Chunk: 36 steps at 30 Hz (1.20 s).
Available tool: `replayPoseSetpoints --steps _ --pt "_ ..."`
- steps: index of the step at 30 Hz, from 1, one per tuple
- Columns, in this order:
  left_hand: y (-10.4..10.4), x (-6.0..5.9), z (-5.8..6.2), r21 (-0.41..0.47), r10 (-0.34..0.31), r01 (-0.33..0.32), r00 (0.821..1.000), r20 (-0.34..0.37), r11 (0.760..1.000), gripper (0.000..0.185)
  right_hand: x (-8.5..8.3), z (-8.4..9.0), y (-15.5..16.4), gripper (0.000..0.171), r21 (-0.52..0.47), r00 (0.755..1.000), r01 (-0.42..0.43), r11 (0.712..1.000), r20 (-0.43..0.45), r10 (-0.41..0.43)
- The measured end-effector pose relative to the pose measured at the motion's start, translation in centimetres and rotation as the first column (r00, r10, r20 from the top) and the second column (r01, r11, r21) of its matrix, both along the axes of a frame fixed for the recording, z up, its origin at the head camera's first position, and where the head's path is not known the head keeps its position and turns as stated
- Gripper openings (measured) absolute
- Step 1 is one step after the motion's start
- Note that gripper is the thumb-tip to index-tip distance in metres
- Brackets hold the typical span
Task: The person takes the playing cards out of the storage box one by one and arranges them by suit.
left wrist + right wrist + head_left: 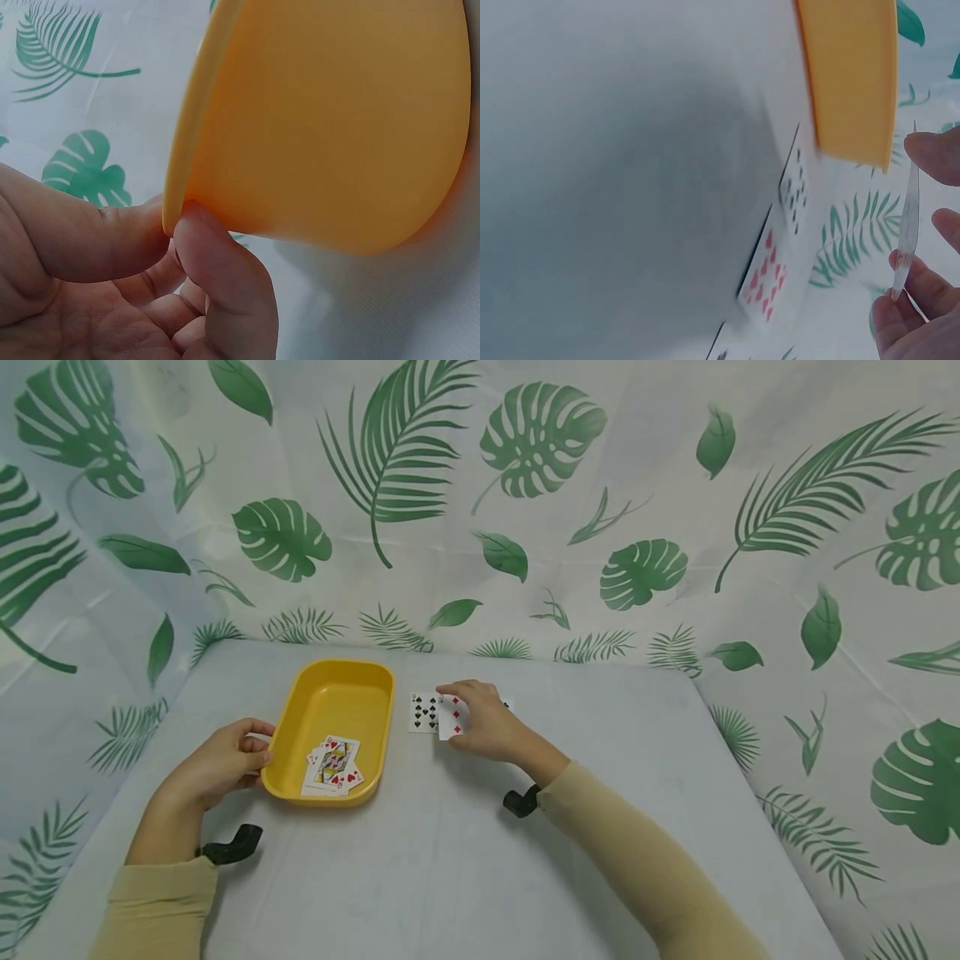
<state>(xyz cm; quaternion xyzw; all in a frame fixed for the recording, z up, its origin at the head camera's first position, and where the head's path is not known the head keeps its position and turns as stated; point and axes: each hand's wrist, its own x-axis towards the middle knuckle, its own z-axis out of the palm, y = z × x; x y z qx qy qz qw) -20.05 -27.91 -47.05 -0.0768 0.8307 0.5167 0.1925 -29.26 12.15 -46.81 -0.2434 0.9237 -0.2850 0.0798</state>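
My left hand (221, 766) grips the near-left rim of the yellow tray (330, 693). In the left wrist view my thumb (82, 240) and a finger pinch the rim of the tray (330, 127) between them. The tray sits on the grey counter (450, 852), left of centre and toward the far edge. Inside it, at the near end, lies a small loose pile of playing cards (333, 766), face up, a court card on top.

My right hand (483, 722) is just right of the tray, pinching a red diamond card (452, 718) by its edges. The right wrist view shows that card (908, 217) edge-on, lifted clear of the counter, held between thumb and fingertips.

Just left of the held card, a black spades card (423, 712) lies flat, face up, between my right hand and the tray. The right wrist view also shows a red hearts card (765, 277) lying flat next to the spades card (793, 191), and the corner of one more card past it at the picture's bottom edge; I cannot read its face.

A white cloth printed with green leaves (540, 443) hangs behind and to both sides of the counter.
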Motion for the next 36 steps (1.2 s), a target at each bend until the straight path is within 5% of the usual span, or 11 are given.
replayPoseSetpoints --steps 36 --pt "-0.2 -0.1 -0.6 0.017 0.011 -0.011 1.0 -0.012 1.0 0.049 -1.1 -1.6 8.8 0.081 0.06 0.988 0.15 0.987 0.014 -0.151"
